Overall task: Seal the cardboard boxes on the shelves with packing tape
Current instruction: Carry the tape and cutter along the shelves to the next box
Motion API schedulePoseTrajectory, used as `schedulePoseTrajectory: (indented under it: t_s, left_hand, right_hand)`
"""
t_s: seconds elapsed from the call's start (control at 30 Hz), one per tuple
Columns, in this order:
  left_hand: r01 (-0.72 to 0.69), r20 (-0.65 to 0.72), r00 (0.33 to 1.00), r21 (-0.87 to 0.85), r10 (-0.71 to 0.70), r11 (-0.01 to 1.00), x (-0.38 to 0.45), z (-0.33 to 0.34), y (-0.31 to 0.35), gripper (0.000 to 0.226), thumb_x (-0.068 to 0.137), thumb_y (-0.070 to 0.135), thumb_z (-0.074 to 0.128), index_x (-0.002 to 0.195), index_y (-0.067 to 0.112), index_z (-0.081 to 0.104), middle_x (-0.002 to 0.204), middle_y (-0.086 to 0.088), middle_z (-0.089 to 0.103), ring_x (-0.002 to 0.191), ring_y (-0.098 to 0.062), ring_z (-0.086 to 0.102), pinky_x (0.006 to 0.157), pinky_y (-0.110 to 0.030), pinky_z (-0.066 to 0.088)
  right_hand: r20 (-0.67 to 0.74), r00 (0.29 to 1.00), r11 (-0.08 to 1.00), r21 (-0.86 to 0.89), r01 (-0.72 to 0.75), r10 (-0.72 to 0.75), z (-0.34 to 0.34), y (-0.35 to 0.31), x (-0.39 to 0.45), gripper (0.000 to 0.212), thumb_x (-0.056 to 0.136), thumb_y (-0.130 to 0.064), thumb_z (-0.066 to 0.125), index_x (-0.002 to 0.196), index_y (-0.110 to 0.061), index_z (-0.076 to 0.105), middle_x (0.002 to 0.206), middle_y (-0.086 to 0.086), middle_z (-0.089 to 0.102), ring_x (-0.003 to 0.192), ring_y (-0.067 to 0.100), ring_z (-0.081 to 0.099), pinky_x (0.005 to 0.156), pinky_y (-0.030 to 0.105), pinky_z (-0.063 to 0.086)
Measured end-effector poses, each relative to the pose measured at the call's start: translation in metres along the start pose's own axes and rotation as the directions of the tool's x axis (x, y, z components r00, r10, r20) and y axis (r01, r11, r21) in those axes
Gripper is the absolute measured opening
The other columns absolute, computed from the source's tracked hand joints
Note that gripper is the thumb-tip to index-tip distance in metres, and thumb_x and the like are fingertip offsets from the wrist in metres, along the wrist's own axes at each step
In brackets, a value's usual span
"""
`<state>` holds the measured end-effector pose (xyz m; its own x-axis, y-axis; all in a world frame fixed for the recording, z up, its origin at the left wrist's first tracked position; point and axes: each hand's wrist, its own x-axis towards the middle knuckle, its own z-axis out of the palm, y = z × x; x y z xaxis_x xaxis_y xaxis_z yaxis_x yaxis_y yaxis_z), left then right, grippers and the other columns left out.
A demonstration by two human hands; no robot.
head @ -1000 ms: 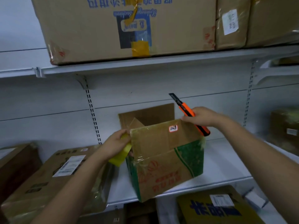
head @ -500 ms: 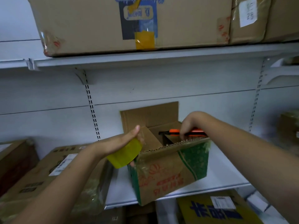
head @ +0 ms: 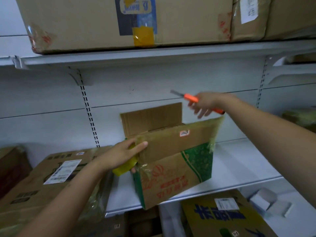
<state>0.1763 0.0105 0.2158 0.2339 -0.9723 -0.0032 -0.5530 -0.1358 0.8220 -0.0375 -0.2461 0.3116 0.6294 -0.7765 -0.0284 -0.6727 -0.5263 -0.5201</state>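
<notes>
A small brown cardboard box with green and red print stands on the white middle shelf. Its rear flap stands upright and its near flap is raised. My left hand grips a yellow roll of packing tape against the box's left top corner, with the fingertips on the near flap. My right hand is raised above the box's right rear corner. It holds an orange utility knife, blade end pointing left, with some fingers spread loose.
A large taped box and smaller boxes fill the upper shelf. A flat box with a white label lies left of the small box. A yellow box with blue print sits on the lower level. Bare shelf lies to the right.
My right hand has lifted the knife out of the box and up to the right. The near flap has risen again, and my left hand has pressed the tape roll onto the box corner.
</notes>
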Motion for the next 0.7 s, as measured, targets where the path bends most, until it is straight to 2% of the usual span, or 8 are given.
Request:
schedulePoseTrajectory:
  t_s: [0.07,0.17,0.2,0.27,0.37,0.43,0.57,0.7]
  left_hand:
    - [0.036,-0.050,0.998,-0.084,-0.040,0.996,0.009,-0.001,-0.006,0.046,0.086,0.055,0.059,0.116,0.022,0.063,0.093,-0.008,0.076,0.064,-0.038,0.070,0.058,-0.040,0.060]
    - [0.094,-0.180,0.975,-0.211,-0.133,0.973,0.023,-0.001,-0.015,0.044,0.090,0.040,0.068,0.111,0.003,0.060,0.080,-0.014,0.073,0.055,-0.033,0.068,0.051,-0.038,0.058]
    - [0.104,-0.251,0.954,-0.235,-0.164,0.967,0.026,0.000,-0.019,0.036,0.091,0.032,0.071,0.105,0.001,0.057,0.073,-0.013,0.071,0.048,-0.028,0.066,0.044,-0.033,0.055]
    - [0.129,-0.354,0.907,-0.281,-0.228,0.951,0.029,0.004,-0.026,0.029,0.088,0.022,0.076,0.095,0.003,0.055,0.061,-0.013,0.068,0.040,-0.021,0.062,0.038,-0.026,0.050]
    - [0.188,-0.377,0.872,-0.328,-0.311,0.926,0.036,0.005,-0.037,0.031,0.081,0.008,0.081,0.096,0.002,0.054,0.056,-0.016,0.066,0.038,-0.019,0.061,0.038,-0.026,0.050]
    - [0.210,-0.377,0.864,-0.333,-0.334,0.919,0.039,0.003,-0.040,0.028,0.081,0.002,0.079,0.094,0.002,0.054,0.057,-0.018,0.064,0.037,-0.020,0.060,0.038,-0.026,0.050]
    - [0.217,-0.386,0.855,-0.337,-0.345,0.916,0.038,-0.003,-0.037,0.013,0.092,0.007,0.068,0.091,-0.002,0.058,0.066,-0.023,0.064,0.040,-0.023,0.062,0.039,-0.026,0.050]
    - [0.236,-0.395,0.826,-0.404,-0.402,0.884,0.028,-0.018,-0.039,0.021,0.098,0.003,0.054,0.106,-0.015,0.060,0.062,-0.023,0.067,0.038,-0.022,0.061,0.038,-0.023,0.048]
  right_hand:
    - [-0.278,0.959,0.998,0.011,0.056,-0.050,-0.024,-0.001,-0.007,0.016,0.100,-0.022,0.051,0.110,-0.013,0.059,0.098,0.009,0.068,0.086,0.028,0.071,0.080,0.042,0.058]
    - [-0.501,0.841,0.950,-0.310,0.047,-0.205,-0.019,0.013,-0.014,0.022,0.098,-0.035,0.051,0.107,-0.019,0.062,0.096,0.010,0.070,0.088,0.031,0.066,0.074,0.037,0.051]
    - [-0.492,0.831,0.932,-0.354,0.081,-0.259,-0.003,0.019,-0.016,0.024,0.098,-0.039,0.051,0.111,-0.022,0.062,0.099,0.010,0.069,0.092,0.031,0.064,0.071,0.034,0.046]
    - [-0.356,0.888,0.934,-0.309,0.180,-0.289,0.046,0.038,-0.014,0.031,0.098,-0.043,0.054,0.123,-0.025,0.060,0.112,0.009,0.068,0.104,0.031,0.062,0.078,0.034,0.044]
    - [-0.108,0.980,0.946,-0.297,0.130,-0.169,0.111,0.065,-0.004,0.037,0.097,-0.046,0.054,0.126,-0.022,0.059,0.115,0.009,0.066,0.105,0.030,0.061,0.084,0.035,0.046]
    - [-0.133,0.984,0.936,-0.345,0.063,-0.116,0.124,0.070,0.006,0.029,0.097,-0.045,0.052,0.111,-0.021,0.062,0.100,0.009,0.068,0.089,0.027,0.062,0.073,0.034,0.048]
    - [-0.113,0.983,0.900,-0.429,0.083,-0.145,0.120,0.063,0.007,0.020,0.097,-0.039,0.052,0.095,-0.021,0.060,0.078,0.001,0.056,0.081,0.025,0.060,0.066,0.031,0.043]
    - [-0.093,0.985,0.885,-0.457,0.089,-0.147,0.120,0.064,-0.011,0.027,0.098,-0.043,0.050,0.105,-0.020,0.063,0.092,0.008,0.064,0.084,0.025,0.060,0.070,0.033,0.047]
